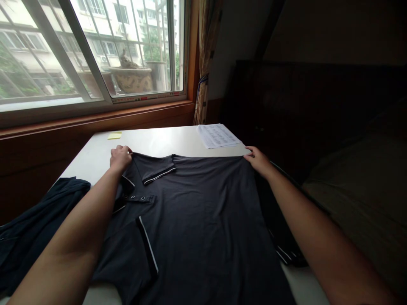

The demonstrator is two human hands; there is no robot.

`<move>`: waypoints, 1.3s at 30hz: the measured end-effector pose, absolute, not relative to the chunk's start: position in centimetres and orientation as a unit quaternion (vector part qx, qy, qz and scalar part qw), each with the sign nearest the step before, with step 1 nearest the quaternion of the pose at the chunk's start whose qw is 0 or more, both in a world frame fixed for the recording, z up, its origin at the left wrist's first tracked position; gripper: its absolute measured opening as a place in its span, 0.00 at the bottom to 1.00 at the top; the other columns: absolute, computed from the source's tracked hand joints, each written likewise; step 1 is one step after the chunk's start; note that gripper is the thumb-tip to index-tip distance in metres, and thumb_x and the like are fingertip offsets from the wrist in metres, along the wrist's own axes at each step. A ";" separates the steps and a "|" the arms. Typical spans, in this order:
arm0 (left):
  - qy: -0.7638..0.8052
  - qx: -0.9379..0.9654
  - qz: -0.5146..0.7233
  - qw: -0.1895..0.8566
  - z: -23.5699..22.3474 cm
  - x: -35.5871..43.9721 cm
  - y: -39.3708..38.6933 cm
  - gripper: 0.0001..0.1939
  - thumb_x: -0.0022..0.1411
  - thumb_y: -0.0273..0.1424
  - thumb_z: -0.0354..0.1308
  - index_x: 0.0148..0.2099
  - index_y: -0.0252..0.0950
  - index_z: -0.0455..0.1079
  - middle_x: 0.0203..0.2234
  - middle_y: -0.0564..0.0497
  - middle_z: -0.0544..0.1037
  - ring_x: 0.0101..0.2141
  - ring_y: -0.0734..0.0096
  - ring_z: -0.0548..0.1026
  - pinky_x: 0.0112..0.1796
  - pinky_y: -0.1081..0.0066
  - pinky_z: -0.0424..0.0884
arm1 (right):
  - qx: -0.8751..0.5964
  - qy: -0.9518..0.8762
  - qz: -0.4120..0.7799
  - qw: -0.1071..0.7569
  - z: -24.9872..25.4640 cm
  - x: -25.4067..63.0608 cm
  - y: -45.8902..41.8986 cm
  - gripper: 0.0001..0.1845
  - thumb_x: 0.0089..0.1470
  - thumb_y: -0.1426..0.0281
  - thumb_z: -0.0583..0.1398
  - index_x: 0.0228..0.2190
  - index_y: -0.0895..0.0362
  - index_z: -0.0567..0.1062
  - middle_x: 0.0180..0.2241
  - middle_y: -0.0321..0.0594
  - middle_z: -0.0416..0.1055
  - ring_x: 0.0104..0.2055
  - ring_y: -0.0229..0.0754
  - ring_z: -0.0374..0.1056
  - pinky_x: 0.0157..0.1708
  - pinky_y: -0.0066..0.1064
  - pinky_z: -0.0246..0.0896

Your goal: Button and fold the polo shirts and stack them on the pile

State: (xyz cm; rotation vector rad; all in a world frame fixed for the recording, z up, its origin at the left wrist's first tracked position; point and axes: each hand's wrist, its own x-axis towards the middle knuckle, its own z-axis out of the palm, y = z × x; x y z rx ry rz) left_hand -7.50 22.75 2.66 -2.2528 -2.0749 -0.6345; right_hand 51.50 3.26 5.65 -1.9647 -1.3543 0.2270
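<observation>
A dark polo shirt (203,220) lies spread on its side across the white table, collar to the left and hem to the right. Its short sleeves have white-striped cuffs, and a buttoned placket shows near the collar. At the far shoulder, my left hand (121,158) pinches the fabric with closed fingers. My right hand (257,161) grips the far corner of the hem between thumb and fingers. Between the two hands the far edge is drawn nearly straight. My left forearm hides part of the collar.
Dark folded clothing (47,216) lies at the left. Another dark garment with white stripes (276,212) sits under my right forearm. Printed sheets (218,135) and a yellow sticky note (115,135) rest on the far part of the white table (152,142). Beyond stands a window (127,55).
</observation>
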 end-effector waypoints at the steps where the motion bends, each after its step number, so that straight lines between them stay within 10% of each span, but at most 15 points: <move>1: -0.664 -0.720 -0.203 0.007 2.5 -7.6 22.8 0.15 0.63 0.36 0.51 0.45 0.35 0.74 0.48 0.34 0.69 0.53 0.41 0.64 0.51 0.46 0.65 | -0.766 -0.523 0.089 0.362 5.5 51.2 3.7 0.26 0.53 0.67 0.61 0.55 0.54 0.71 0.43 0.44 0.76 0.42 0.48 0.73 0.46 0.39 0.67; 22: -0.416 -0.892 -0.176 0.029 4.2 -14.6 -2.1 0.14 0.68 0.38 0.52 0.52 0.45 0.73 0.54 0.47 0.74 0.53 0.56 0.72 0.56 0.57 0.69 | -0.735 -0.482 0.324 0.349 4.6 47.9 -10.1 0.52 0.52 0.52 0.64 0.68 0.53 0.46 0.39 0.44 0.75 0.31 0.43 0.73 0.19 0.26 0.60; 30: -0.401 -0.899 -0.163 0.062 2.0 -22.0 -12.5 0.20 0.64 0.33 0.54 0.58 0.47 0.71 0.56 0.48 0.74 0.56 0.55 0.72 0.52 0.60 0.76 | -0.756 -0.568 0.228 0.234 4.8 45.0 -18.0 0.39 0.56 0.51 0.60 0.65 0.48 0.57 0.36 0.38 0.78 0.30 0.45 0.75 0.35 0.35 0.69; 39: -0.357 -0.920 -0.067 0.146 1.1 -23.7 -12.6 0.25 0.66 0.30 0.52 0.64 0.50 0.68 0.58 0.50 0.74 0.58 0.52 0.71 0.55 0.55 0.72 | -0.622 -0.735 0.245 0.111 4.8 38.1 -26.2 0.07 0.54 0.66 0.63 0.37 0.50 0.76 0.43 0.40 0.73 0.43 0.46 0.72 0.44 0.34 0.67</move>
